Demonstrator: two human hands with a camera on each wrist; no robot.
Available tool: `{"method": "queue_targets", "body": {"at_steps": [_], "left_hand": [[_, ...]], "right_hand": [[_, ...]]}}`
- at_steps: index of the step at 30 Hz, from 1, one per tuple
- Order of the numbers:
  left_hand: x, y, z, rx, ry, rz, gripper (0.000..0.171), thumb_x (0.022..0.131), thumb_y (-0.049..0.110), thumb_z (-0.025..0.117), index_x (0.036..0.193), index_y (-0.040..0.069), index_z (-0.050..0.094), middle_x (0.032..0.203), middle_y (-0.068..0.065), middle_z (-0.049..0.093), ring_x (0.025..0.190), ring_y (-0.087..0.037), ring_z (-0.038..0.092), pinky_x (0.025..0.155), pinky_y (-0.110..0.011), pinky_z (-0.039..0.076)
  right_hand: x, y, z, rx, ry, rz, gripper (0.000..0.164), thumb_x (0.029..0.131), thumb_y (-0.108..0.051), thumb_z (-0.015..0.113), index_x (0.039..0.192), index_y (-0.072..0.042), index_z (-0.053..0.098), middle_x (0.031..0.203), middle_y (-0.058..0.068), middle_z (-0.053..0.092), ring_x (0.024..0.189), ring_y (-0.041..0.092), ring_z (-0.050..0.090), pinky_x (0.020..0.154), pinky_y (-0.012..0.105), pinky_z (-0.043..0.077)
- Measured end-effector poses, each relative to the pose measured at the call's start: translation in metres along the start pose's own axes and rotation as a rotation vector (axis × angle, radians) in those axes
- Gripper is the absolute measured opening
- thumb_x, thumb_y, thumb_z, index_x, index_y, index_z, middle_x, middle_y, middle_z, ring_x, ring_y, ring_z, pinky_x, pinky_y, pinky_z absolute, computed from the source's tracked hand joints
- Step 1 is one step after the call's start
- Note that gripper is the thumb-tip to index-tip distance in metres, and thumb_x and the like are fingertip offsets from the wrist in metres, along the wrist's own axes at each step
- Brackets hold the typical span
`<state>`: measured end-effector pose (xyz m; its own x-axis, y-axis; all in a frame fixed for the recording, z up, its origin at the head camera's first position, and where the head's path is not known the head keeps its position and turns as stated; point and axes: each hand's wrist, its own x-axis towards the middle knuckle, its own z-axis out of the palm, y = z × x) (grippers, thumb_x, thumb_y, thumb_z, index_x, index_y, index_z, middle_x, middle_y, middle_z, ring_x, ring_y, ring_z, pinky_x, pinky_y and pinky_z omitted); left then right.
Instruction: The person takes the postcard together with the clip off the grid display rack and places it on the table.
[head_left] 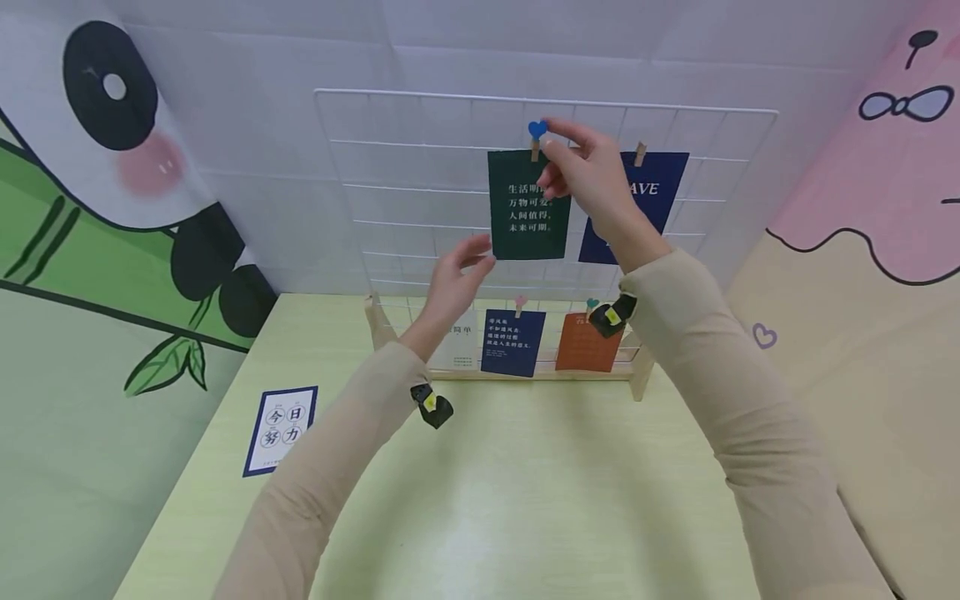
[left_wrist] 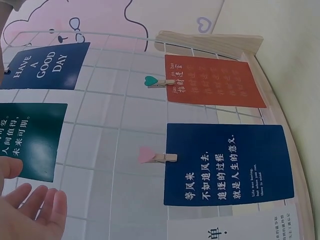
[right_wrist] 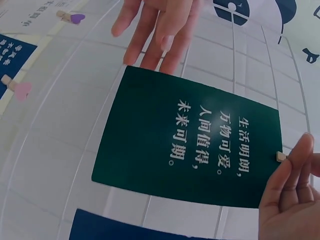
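A dark green card (head_left: 527, 208) with white Chinese lettering hangs on the upper part of a white wire grid (head_left: 420, 167). At its top edge is a small wooden clothespin (right_wrist: 281, 156) with a blue heart (head_left: 537, 129). My right hand (head_left: 588, 171) pinches this clothespin between thumb and index finger, other fingers curled in front of the card's right side. My left hand (head_left: 459, 279) is held at the card's lower left corner, fingers loosely extended, fingertips right at the edge. Right of the green card hangs a navy card (left_wrist: 50, 65) reading "HAVE A GOOD DAY", partly behind my right hand.
Lower on the grid hang a white card (head_left: 457, 346), a blue card (head_left: 512, 343) and an orange card (head_left: 585, 346). The grid stands in a wooden base (head_left: 525, 377) on a pale wood table (head_left: 525, 500). A blue-bordered card (head_left: 281, 429) lies at the table's left.
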<state>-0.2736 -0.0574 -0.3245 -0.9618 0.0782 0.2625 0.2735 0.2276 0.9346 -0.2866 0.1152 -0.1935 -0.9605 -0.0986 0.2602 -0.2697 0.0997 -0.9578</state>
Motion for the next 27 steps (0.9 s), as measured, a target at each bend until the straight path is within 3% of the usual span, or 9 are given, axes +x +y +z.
{"method": "queue_targets", "body": {"at_steps": [9,13,14,18,23,24,27], "left_hand": [[0.007,-0.001,0.007,-0.039,0.016,-0.011,0.033,0.089,0.018,0.053,0.122,0.011,0.049,0.112,-0.002,0.054,0.101,-0.012,0.048,0.082,-0.023,0.042],[0.009,-0.001,0.011,-0.052,0.04,0.014,0.029,0.089,0.015,0.053,0.117,0.009,0.053,0.107,-0.003,0.056,0.098,-0.014,0.05,0.081,-0.025,0.043],[0.015,-0.01,0.013,-0.067,0.039,0.019,0.028,0.088,0.017,0.054,0.116,0.01,0.054,0.106,-0.002,0.056,0.097,-0.013,0.05,0.08,-0.025,0.043],[0.023,-0.02,0.016,-0.069,0.051,0.022,0.023,0.088,0.02,0.055,0.109,0.011,0.058,0.1,0.0,0.057,0.092,-0.012,0.051,0.079,-0.024,0.042],[0.017,-0.009,0.016,-0.047,0.077,0.026,0.019,0.087,0.014,0.056,0.104,0.006,0.059,0.096,-0.003,0.058,0.088,-0.014,0.052,0.077,-0.025,0.044],[0.012,0.001,0.015,-0.03,0.083,0.017,0.018,0.088,0.012,0.055,0.104,0.004,0.059,0.096,-0.004,0.058,0.088,-0.015,0.052,0.078,-0.025,0.044],[0.013,0.002,0.015,-0.029,0.083,-0.013,0.019,0.088,0.012,0.055,0.105,0.004,0.058,0.097,-0.005,0.058,0.088,-0.014,0.052,0.076,-0.022,0.044]], "right_hand": [[0.007,-0.003,0.007,0.014,0.072,0.037,0.032,0.09,-0.022,0.05,0.121,-0.015,0.054,0.066,0.008,0.053,0.051,0.014,0.05,0.057,0.021,0.046],[0.01,-0.003,0.009,0.033,0.084,0.051,0.03,0.09,-0.019,0.051,0.118,-0.012,0.056,0.067,0.008,0.052,0.05,0.013,0.049,0.053,0.019,0.045],[0.011,-0.004,0.009,0.048,0.088,0.06,0.029,0.09,-0.019,0.052,0.118,-0.012,0.057,0.067,0.008,0.052,0.05,0.013,0.049,0.052,0.018,0.045],[0.011,-0.004,0.009,0.076,0.099,0.07,0.029,0.088,-0.017,0.053,0.116,-0.01,0.058,0.07,0.007,0.052,0.05,0.012,0.048,0.05,0.017,0.044],[0.014,-0.004,0.009,0.04,0.11,0.074,0.029,0.088,-0.017,0.054,0.116,-0.009,0.058,0.073,0.007,0.053,0.053,0.011,0.048,0.052,0.016,0.044],[0.014,-0.005,0.009,0.033,0.112,0.074,0.029,0.088,-0.017,0.054,0.116,-0.008,0.058,0.073,0.007,0.053,0.053,0.011,0.048,0.052,0.016,0.044],[0.015,-0.007,0.01,0.028,0.126,0.071,0.028,0.088,-0.016,0.054,0.114,-0.007,0.058,0.073,0.007,0.054,0.053,0.011,0.047,0.051,0.016,0.044]]}}
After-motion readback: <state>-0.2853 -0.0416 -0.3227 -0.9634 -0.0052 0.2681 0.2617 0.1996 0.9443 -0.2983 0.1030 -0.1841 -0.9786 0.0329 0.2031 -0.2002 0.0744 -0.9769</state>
